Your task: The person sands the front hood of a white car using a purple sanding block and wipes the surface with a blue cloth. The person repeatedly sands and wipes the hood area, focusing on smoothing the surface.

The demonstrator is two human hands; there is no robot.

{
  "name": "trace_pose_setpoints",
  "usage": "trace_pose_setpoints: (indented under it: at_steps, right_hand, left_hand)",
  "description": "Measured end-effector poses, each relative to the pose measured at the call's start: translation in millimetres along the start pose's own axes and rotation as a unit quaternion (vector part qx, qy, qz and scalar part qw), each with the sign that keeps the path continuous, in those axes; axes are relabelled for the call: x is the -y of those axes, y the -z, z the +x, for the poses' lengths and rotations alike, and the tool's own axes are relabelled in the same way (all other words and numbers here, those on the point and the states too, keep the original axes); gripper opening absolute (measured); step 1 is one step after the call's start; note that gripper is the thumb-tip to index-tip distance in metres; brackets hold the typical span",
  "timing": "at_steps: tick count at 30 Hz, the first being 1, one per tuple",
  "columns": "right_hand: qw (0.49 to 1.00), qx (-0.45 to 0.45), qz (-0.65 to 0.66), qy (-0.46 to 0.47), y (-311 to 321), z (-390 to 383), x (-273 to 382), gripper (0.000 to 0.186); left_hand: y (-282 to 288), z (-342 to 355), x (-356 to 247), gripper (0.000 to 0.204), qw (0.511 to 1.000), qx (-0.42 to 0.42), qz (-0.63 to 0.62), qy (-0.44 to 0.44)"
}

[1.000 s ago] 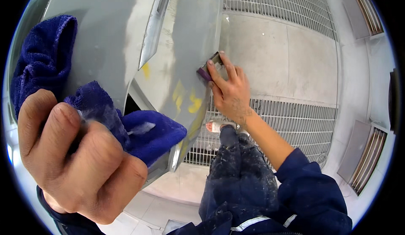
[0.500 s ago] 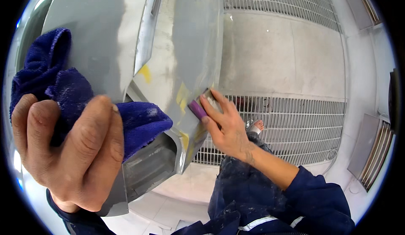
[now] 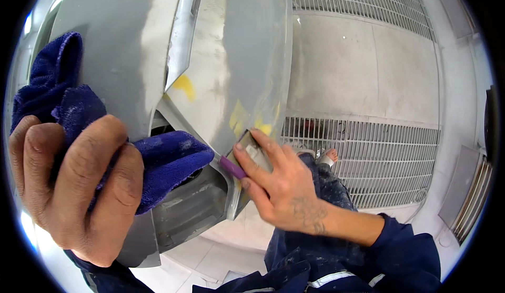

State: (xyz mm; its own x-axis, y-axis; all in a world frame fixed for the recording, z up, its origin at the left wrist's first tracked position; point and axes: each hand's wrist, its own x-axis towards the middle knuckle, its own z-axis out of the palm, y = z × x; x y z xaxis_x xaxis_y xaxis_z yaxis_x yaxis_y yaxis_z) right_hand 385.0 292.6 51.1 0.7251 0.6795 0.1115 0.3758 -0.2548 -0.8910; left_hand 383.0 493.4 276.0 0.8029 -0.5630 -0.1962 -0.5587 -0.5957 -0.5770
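Note:
My left hand (image 3: 79,188) is curled round a crumpled blue microfiber cloth (image 3: 179,159) at the lower left. My right hand (image 3: 281,188) grips a small sanding block (image 3: 234,164) with a purple side and a grey face, resting on the edge of a grey vehicle body panel (image 3: 247,56). Yellow patches (image 3: 184,87) mark the panel, along with pale sanded areas. A dark recessed opening (image 3: 189,203) in the bodywork lies just left of the block.
Metal floor grates (image 3: 363,161) run on the right, either side of a pale floor plate (image 3: 368,67). Slatted units (image 3: 468,193) line the right wall. My legs and sandalled foot (image 3: 331,156) are below, beside the panel.
My right hand and the block have moved down along the panel, then slightly left toward the opening. My left hand has shifted somewhat, still holding the cloth. My foot has moved rightward.

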Motion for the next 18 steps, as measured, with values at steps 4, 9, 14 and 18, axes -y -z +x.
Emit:
trace_pose_setpoints:
  at_steps: [4,9,14,18]
  right_hand:
    - [0.998,-0.043,-0.05,-0.014,0.4,19.0,-24.8,0.048]
    - [0.999,-0.021,-0.038,-0.017,-0.4,2.1,-9.9,0.047]
    - [0.999,-0.02,-0.04,-0.026,3.2,5.2,-10.7,0.045]
    - [0.994,-0.085,-0.07,-0.021,-5.1,21.6,-40.0,0.043]
  left_hand:
    - [-6.0,8.8,-0.3,0.046,1.0,-0.021,0.019,0.005]
    - [-10.5,3.1,-3.6,0.045,0.999,-0.027,-0.007,0.034]
    - [-9.3,9.0,-10.9,0.044,0.998,-0.019,0.016,0.052]
    - [-6.3,-0.1,-6.8,0.042,1.0,-0.016,0.0,0.016]
